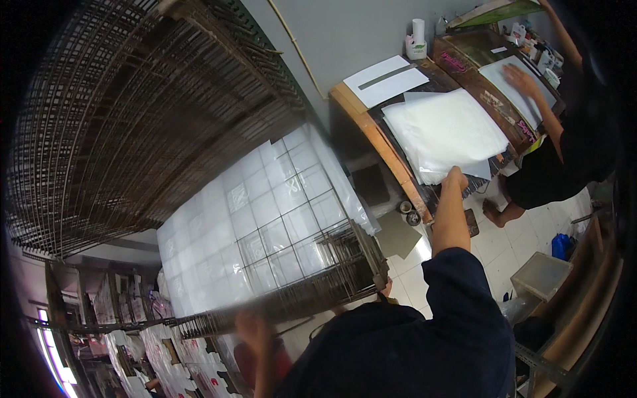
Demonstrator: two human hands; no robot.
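Note:
My right arm stretches out to a wooden work table, where my right hand (456, 178) pinches the near edge of a stack of whitish translucent plastic sheets (451, 129). The sheets lie slightly fanned, and one sticks out beyond the others by my fingers. Low on the left, my left hand (255, 331) is smeared by motion beside the near edge of a wire drying rack (305, 282); its fingers cannot be made out. Printed clear plastic pieces (265, 199) lie spread over the rack's grid, with raised wire shelves (133, 113) hanging above them.
At the right, a co-worker's hand (521, 79) rests on a pale sheet under a raised screen frame (494, 12). A white board (385, 81) and a white container (416, 48) stand behind the stack. A plastic bin (543, 275) sits at lower right. Printed bags (169, 358) hang at lower left.

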